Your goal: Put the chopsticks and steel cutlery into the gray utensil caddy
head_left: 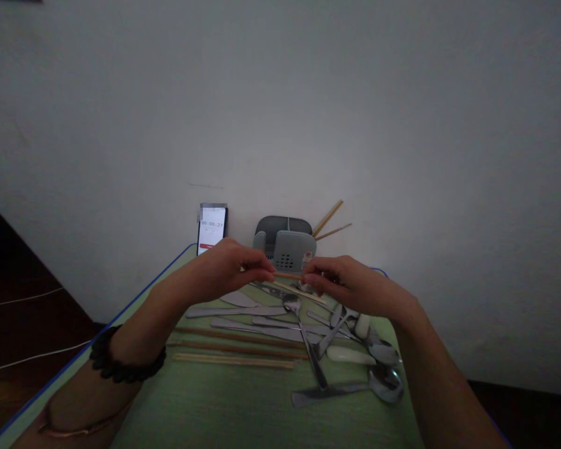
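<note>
Pinched by left hand (236, 267) and right hand (353, 280), fingertips facing: slim wooden stick (288, 275), just in front of grey caddy (295, 243), long axis crosswise between hands, neither clearly nearer.

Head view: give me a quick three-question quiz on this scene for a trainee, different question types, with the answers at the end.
1. Multiple choice. What do the left hand and the right hand hold between them?
A) a soup spoon
B) a thin stick
C) a table knife

2. True or false. The phone with the lit screen stands to the left of the grey holder.

3. Fill in the missing word. The dark beaded bracelet is on the ____ wrist.

Key: 1: B. 2: True. 3: left.
</note>
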